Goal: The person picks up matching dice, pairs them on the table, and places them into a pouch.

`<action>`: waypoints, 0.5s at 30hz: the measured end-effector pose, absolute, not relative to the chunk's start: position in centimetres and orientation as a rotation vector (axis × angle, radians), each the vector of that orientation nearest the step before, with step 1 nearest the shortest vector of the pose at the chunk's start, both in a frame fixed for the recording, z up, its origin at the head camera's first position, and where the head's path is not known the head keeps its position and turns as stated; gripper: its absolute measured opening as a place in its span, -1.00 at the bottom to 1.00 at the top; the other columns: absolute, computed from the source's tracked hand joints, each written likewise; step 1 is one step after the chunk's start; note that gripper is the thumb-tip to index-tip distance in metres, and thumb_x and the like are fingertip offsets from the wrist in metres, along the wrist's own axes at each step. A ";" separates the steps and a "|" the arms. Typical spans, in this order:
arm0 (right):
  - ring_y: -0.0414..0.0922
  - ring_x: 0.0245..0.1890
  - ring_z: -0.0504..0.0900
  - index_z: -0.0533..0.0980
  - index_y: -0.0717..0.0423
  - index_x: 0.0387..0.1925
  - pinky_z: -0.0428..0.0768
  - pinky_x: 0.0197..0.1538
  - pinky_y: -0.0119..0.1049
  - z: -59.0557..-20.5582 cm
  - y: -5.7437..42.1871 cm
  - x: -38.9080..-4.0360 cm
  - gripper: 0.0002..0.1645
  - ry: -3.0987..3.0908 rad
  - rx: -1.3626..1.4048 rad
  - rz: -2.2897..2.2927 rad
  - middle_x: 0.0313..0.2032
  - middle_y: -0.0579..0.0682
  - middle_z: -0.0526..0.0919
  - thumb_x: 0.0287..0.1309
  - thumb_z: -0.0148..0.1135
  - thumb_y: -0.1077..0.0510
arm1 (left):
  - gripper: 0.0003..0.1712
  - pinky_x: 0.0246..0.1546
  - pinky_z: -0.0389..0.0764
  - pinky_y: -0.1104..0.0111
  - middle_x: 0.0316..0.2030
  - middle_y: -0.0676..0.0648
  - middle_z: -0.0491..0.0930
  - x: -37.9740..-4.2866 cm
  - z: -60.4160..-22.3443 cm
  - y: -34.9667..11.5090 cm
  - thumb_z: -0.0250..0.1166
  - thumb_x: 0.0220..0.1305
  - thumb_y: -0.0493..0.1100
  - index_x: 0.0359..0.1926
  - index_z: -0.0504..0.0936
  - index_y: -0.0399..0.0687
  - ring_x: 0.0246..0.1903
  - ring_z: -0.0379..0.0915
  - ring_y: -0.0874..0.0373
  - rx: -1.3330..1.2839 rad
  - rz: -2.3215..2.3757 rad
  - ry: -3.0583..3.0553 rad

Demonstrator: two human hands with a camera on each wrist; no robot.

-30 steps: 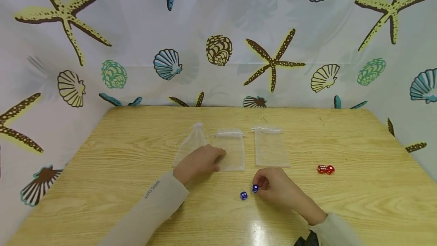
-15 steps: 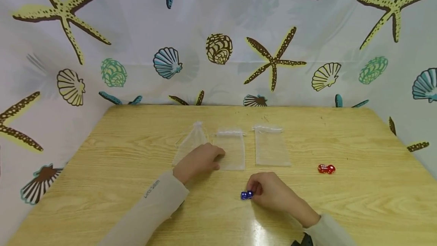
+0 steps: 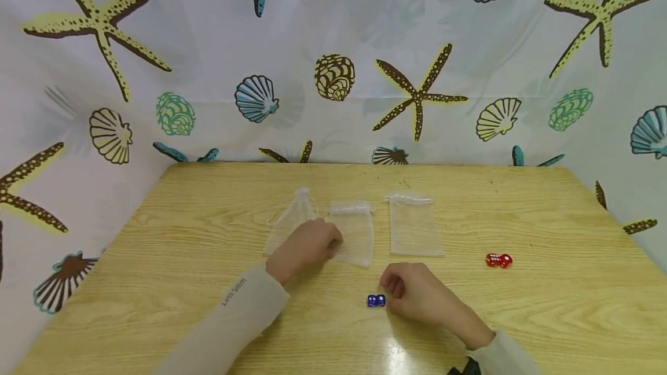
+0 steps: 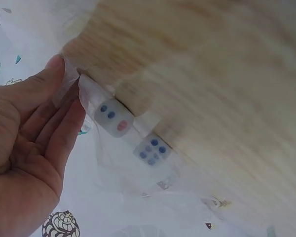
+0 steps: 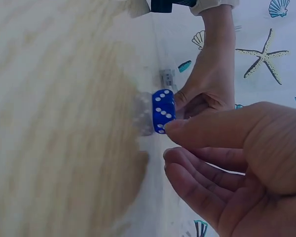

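Seashell-print fabric (image 3: 333,22) hangs behind a wood-grain surface (image 3: 521,207). Left hand (image 3: 308,243) has its grip pinched on the edge of the middle bag (image 3: 358,236), probably to control that flimsy sheer stuff. Right hand's (image 3: 419,295) grip is apart and not holding anything, just beside the blue dice (image 3: 376,300), which touch side by side, maybe squared up to stay paired. Red dice (image 3: 498,260) sit well off to the right, likely kept separate by colour.
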State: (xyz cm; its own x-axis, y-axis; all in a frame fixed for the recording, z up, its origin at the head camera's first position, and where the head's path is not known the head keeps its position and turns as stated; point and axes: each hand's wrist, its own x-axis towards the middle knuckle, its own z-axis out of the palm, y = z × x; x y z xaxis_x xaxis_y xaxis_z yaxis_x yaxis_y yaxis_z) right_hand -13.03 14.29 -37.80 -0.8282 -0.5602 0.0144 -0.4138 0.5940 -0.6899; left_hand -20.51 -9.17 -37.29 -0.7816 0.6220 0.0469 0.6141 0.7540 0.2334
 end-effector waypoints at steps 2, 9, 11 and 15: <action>-0.32 -0.47 0.48 0.53 0.22 -0.35 0.52 -0.39 -0.47 -37.6 14.5 -13.1 -0.77 2.640 -0.816 -1.066 -0.47 -0.04 0.58 -0.13 0.30 0.47 | -0.64 -0.46 0.17 0.41 -0.69 0.11 0.17 -20.4 -37.2 -9.1 0.30 0.12 -0.42 -0.70 0.44 -0.06 -0.58 0.05 0.24 1.055 0.355 2.931; -0.31 -0.47 0.49 0.54 0.23 -0.33 0.52 -0.38 -0.47 -36.3 14.7 -13.4 -0.77 2.722 -0.814 -1.050 -0.44 0.00 0.59 -0.09 0.36 0.43 | -0.66 -0.48 0.16 0.42 -0.67 0.09 0.37 -19.8 -37.1 -8.7 0.18 0.18 -0.45 -0.67 0.53 -0.07 -0.56 0.06 0.25 1.097 0.279 3.006; -0.28 -0.45 0.50 0.54 0.24 -0.32 0.52 -0.37 -0.47 -36.0 14.6 -13.5 -0.77 2.751 -0.799 -1.044 -0.42 0.02 0.59 -0.09 0.36 0.42 | -0.63 -0.47 0.17 0.41 -0.67 0.08 0.37 -19.7 -37.0 -8.6 0.18 0.18 -0.47 -0.70 0.50 -0.05 -0.56 0.06 0.24 1.067 0.276 3.016; -0.23 -0.42 0.53 0.55 0.24 -0.28 0.51 -0.37 -0.45 -35.6 14.4 -13.7 -0.76 2.838 -0.753 -1.020 -0.37 0.05 0.60 -0.07 0.37 0.37 | -0.48 -0.52 0.09 0.42 -0.70 0.08 0.08 -19.5 -36.8 -8.3 0.11 0.15 -0.52 -0.75 0.16 0.04 -0.60 -0.02 0.25 1.038 0.277 3.020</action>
State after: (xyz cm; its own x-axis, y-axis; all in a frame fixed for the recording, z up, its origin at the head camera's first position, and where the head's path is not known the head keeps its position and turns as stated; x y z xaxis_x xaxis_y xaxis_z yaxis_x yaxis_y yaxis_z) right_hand -13.66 14.45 -35.64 -0.8821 -0.4533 0.1282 -0.4312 0.6674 -0.6071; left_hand -19.46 -8.29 -36.83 -0.7884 0.6040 0.1165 0.6151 0.7755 0.1421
